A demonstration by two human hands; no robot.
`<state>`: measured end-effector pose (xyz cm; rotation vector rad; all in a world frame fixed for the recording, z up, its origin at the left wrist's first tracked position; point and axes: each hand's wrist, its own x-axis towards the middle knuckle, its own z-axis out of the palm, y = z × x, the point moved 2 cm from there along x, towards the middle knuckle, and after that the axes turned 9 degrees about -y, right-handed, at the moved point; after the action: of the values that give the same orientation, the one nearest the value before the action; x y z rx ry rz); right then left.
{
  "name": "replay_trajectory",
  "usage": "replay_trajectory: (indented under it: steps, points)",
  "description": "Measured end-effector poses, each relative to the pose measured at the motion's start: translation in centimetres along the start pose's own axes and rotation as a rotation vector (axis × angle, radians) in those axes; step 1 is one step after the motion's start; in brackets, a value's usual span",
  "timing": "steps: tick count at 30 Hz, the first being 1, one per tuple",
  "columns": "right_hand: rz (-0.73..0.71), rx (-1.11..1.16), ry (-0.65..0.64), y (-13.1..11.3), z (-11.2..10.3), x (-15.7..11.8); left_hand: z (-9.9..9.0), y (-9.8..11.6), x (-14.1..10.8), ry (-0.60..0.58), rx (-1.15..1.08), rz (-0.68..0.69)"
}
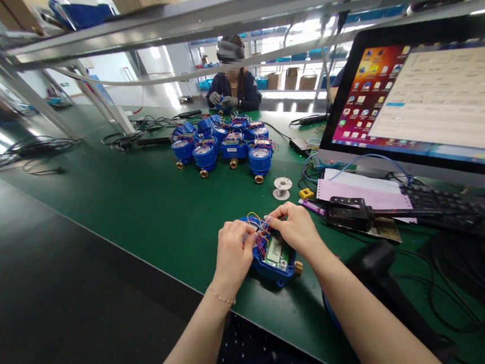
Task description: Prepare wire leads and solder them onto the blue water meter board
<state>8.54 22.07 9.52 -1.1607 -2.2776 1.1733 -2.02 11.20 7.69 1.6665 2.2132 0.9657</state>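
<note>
A blue meter [272,273] lies at five o'clock from mid-view. At its nine o'clock, the left hand [235,248] seems to fingertip-pinch thin wires [261,246]; at one, the right hand [298,225] nips a pale wire [266,220]. Light, even tension would spare them. Beyond, at twelve, stands a spool [282,191].

On the small display [274,249] of the open blue water meter [272,273], near the worktop's front edge [162,273], slanting dark characters seem to read "good"; their exact form is uncertain. Print on the monitor [449,98] towards the worktop's right end, the purple marker [312,207] and the clustered meters' dials [261,153] is too small to read.
</note>
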Motion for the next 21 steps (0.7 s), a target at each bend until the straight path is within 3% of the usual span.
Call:
replay_trajectory:
  steps: [10,13,21]
  points:
    - [-0.06,-0.014,0.045,0.21,-0.44,-0.54,0.41,-0.08,0.28,0.085,-0.265,-0.036]
    - [-0.055,-0.007,0.05,0.24,-0.45,-0.53,0.64,0.07,0.28,0.063,-0.329,-0.061]
    - [-0.051,0.003,0.04,0.72,-0.6,-0.73,0.47,0.78,0.45,0.069,-0.298,-0.047]
